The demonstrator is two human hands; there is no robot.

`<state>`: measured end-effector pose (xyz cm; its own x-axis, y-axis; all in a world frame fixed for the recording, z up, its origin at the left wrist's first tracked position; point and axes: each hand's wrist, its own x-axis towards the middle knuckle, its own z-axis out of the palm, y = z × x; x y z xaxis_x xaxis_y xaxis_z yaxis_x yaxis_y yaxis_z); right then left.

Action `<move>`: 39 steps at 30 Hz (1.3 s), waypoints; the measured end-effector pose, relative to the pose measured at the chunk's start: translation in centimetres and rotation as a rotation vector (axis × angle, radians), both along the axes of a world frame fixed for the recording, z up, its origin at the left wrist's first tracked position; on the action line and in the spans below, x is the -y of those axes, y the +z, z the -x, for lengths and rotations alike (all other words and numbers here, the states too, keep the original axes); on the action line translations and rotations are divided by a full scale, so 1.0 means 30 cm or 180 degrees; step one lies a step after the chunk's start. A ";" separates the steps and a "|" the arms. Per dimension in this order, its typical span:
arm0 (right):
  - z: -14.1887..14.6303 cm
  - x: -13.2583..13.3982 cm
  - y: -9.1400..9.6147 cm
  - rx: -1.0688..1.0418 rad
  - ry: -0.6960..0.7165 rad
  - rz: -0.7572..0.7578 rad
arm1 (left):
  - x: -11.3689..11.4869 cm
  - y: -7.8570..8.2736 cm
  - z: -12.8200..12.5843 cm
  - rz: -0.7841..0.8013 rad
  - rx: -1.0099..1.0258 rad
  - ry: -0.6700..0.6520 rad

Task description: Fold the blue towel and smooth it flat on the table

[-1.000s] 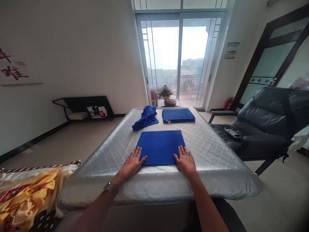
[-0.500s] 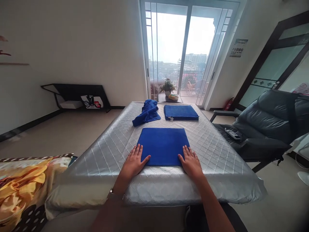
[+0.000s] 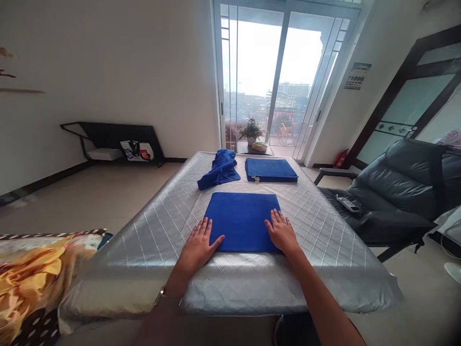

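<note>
A folded blue towel lies flat near the front of a table with a silver quilted cover. My left hand rests flat, fingers apart, at the towel's near left corner, thumb on the cloth. My right hand lies flat on the towel's near right corner. Farther back sit a crumpled blue towel on the left and a neatly folded blue towel on the right.
A black leather recliner with a remote on its seat stands right of the table. A patterned yellow blanket lies at the left. Behind the table are a potted plant and glass balcony doors. A black shelf leans on the left wall.
My right hand has slid inward and forward onto the towel's right corner. My left hand stays at the left corner. The view shifted slightly.
</note>
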<state>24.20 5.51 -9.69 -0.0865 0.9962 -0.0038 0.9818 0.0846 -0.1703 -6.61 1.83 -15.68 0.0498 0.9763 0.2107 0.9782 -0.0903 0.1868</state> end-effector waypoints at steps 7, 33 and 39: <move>-0.015 -0.019 -0.074 -0.0102 -0.0069 -0.0003 | 0.003 0.009 0.013 0.0089 -0.0089 -0.0025; -0.010 -0.008 -0.046 -0.0130 -0.0076 -0.0024 | -0.183 0.108 -0.366 0.0514 -0.0064 -0.1264; -0.008 -0.010 -0.049 -0.0145 -0.0091 0.0001 | -0.205 0.100 -0.074 0.0578 -0.0147 -0.0506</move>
<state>24.45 5.80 -11.17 -0.0581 0.9983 -0.0007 0.9750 0.0565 -0.2150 -4.38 7.97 -12.68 0.2114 0.9771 0.0265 0.9623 -0.2128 0.1695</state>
